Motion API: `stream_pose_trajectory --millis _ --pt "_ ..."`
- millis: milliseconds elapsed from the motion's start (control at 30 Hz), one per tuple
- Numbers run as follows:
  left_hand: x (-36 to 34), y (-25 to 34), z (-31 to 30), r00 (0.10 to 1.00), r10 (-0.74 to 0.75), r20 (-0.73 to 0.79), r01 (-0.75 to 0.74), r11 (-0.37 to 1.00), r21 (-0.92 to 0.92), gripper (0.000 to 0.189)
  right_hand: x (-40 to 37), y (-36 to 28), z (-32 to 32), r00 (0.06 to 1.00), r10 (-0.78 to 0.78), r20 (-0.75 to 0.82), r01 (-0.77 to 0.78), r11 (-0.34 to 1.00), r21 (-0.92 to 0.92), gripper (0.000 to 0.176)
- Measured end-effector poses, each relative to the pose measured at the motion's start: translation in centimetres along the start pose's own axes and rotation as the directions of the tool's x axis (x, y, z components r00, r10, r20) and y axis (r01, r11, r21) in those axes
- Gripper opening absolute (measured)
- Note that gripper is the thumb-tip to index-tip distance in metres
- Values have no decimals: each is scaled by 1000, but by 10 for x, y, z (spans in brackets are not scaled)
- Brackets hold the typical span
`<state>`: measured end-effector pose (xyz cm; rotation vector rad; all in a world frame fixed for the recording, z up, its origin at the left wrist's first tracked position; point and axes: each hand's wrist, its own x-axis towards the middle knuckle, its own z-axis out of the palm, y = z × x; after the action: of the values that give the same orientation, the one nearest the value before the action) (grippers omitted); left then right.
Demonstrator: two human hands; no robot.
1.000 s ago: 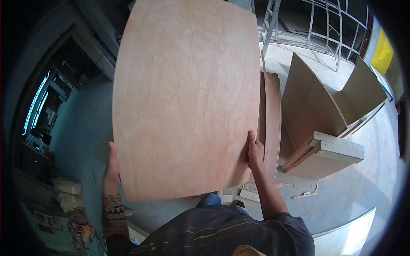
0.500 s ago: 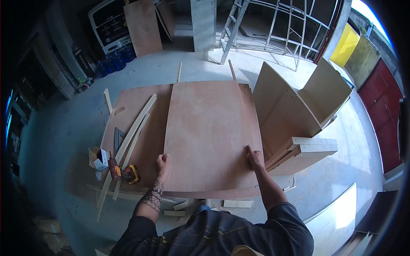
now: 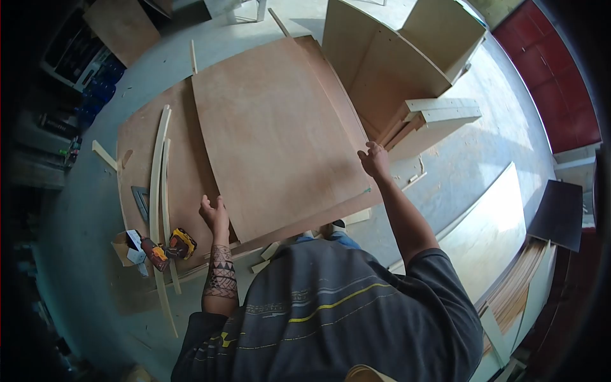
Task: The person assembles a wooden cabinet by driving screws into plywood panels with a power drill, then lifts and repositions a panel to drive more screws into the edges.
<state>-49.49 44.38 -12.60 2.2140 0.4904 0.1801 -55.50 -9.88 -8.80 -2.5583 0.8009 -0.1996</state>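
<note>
A rectangular plywood panel (image 3: pixel 273 121) lies flat over a larger plywood sheet (image 3: pixel 143 140). My left hand (image 3: pixel 215 215) is at the panel's left edge, near its lower corner, with thumb and fingers apart. Across from it, my right hand (image 3: pixel 374 160) hovers by the right edge of the stacked sheets, its thumb and forefinger spread. Long wooden strips (image 3: pixel 157 172) lie on the larger sheet to my left. Beside them are two cordless drills, one red (image 3: pixel 154 253) and one yellow and black (image 3: pixel 182 243), and a grey triangular square (image 3: pixel 140 202).
A small open box (image 3: pixel 127 247) sits by the drills. To the right stand a plywood cabinet frame (image 3: pixel 382 57) and a stack of framed panels (image 3: pixel 439 121). A pale sheet (image 3: pixel 490 223) lies at lower right, near stacked thin boards (image 3: pixel 519 283). Wood offcuts lie near my feet.
My view has turned and dropped toward the right, so the bench appears shifted up and left. My left hand has gone from a closed fist to spread fingers.
</note>
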Motion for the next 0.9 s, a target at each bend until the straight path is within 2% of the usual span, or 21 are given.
stream_pose_trajectory --millis 33,100,167,200,233,300,333,367,433,467,533,567,633,667,733,767,833,900 --pt "-9 8 -11 993 -92 73 101 985 -137 69 -12 23 -8 999 38 -3 -38 999 -9 50" --pt "-23 0 -31 954 -151 258 128 986 103 70 -28 54 -23 936 -102 338 85 994 65 54" --pt "-42 -26 -38 911 -211 355 117 956 270 72 -48 60 -34 874 -65 482 7 993 121 47" --pt "-57 -33 -37 910 -196 367 148 977 154 61 -54 68 -25 876 -132 463 50 981 185 41" --pt "-59 -48 -32 911 -193 364 145 977 156 61 -58 76 -14 874 -201 443 96 964 248 36" --pt "-61 -39 -29 836 -131 532 -22 962 272 47 -62 74 -5 902 -198 383 98 959 267 32" --pt "-73 -37 -26 899 -7 437 -133 948 288 37 -64 73 -1 927 -189 325 97 955 280 28" --pt "-76 -36 -20 903 -8 429 -132 946 296 37 -63 72 1 924 -196 327 99 952 290 28" --pt "-80 -43 -12 965 68 253 -131 962 240 38 -63 68 0 943 -194 270 150 973 175 24" --pt "-82 -40 -12 966 67 248 -130 960 248 38 -62 68 -1 941 -196 274 149 972 183 24" --pt "-87 -35 -11 919 -65 390 105 991 -82 44 -60 68 -5 951 -77 298 2 970 244 20" --pt "-89 -41 -8 921 -71 382 109 991 -77 44 -61 69 -2 948 -84 306 6 969 249 20" --pt "-90 -57 6 955 -14 297 -9 997 77 52 -57 72 3 981 -150 120 123 971 204 19" --pt "-92 -54 6 959 -19 284 -2 997 73 52 -54 71 0 979 -166 122 138 969 206 19" --pt "-94 -44 3 945 -30 326 40 999 -24 54 -52 65 -15 944 -22 329 -65 966 250 18" --pt "-91 -49 3 951 -32 307 44 999 -31 54 -49 63 -24 943 -43 329 -45 966 255 18" --pt "-82 -66 0 925 4 381 -5 1000 1 52 -46 65 -39 874 -68 482 -89 951 297 21" --pt "-88 -53 -2 926 -1 377 22 998 -51 53 -44 65 -48 882 -102 461 -83 928 363 25"
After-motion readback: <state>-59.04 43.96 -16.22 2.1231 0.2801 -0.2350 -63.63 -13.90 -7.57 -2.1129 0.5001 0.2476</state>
